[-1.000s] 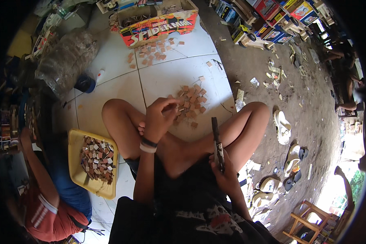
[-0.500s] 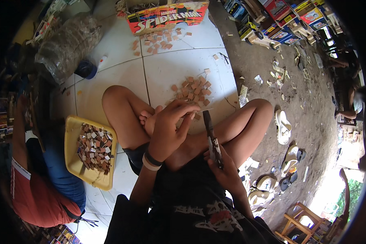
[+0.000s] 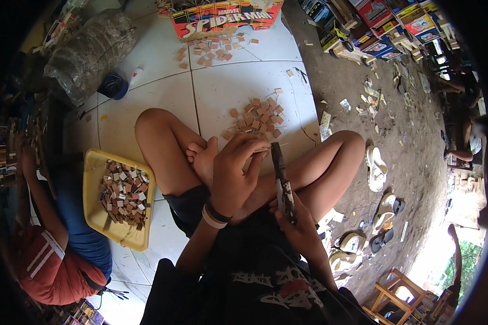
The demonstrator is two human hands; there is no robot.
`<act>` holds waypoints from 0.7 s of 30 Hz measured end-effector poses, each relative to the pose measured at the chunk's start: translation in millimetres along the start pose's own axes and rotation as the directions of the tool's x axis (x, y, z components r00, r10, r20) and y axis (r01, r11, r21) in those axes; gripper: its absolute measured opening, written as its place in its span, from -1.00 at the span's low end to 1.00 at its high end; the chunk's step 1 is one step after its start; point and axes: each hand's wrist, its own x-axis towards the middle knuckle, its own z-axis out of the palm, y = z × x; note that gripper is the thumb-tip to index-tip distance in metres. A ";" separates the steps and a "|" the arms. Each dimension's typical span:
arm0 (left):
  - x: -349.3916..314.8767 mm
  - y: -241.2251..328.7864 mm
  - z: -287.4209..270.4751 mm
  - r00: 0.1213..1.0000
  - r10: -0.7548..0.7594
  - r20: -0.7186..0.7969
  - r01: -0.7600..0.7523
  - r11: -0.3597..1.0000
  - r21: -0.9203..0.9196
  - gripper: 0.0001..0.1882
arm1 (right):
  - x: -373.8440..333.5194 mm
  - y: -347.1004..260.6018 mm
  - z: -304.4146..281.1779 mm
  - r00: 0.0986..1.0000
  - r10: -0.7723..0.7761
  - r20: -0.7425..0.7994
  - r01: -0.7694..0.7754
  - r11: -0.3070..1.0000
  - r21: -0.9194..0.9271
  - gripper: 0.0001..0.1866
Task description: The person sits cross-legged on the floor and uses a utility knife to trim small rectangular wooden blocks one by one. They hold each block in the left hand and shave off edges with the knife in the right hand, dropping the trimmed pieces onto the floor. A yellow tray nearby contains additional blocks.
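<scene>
My left hand (image 3: 236, 176) is closed in a pinch in front of my crossed legs. Between thumb and forefinger it holds a thin, pale piece (image 3: 268, 147), too small to make out fully. My right hand (image 3: 298, 219) is wrapped round a long, narrow dark tool (image 3: 278, 165) with a worn, whitish handle part; its exact kind does not show. The tool points upward, its tip close beside the left fingertips. Just beyond the left hand lies a loose pile of small brown square pieces (image 3: 263, 115) on white tiles.
A yellow tray (image 3: 92, 208) of small brown and whitish squares stands by my left knee. More squares (image 3: 214, 50) lie before a red printed box (image 3: 228, 20). A blue cup (image 3: 114, 86) stands far left. A person in red (image 3: 54, 265) sits left; sandals (image 3: 377, 168) lie right.
My left hand has shifted slightly right, bringing its fingertips closer to the tool's tip. My right hand stays nearly still. The arm of the person at left has moved.
</scene>
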 end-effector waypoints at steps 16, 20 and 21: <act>-10.2 0.8 1.2 0.997 0.035 -0.065 -0.031 0.998 0.058 -0.70 | -4.1 -11.2 7.6 1.000 0.003 -0.028 -0.006 0.995 -0.103 -0.45; -12.0 0.0 -0.3 0.997 0.042 -0.068 -0.036 0.996 0.084 -0.69 | -4.4 -14.5 8.7 1.000 0.008 -0.023 -0.011 0.994 -0.106 -0.43; -12.3 0.1 -0.6 0.997 0.031 -0.068 -0.026 0.997 0.078 -0.69 | -4.5 -14.9 9.0 1.000 0.016 -0.023 -0.019 0.994 -0.109 -0.43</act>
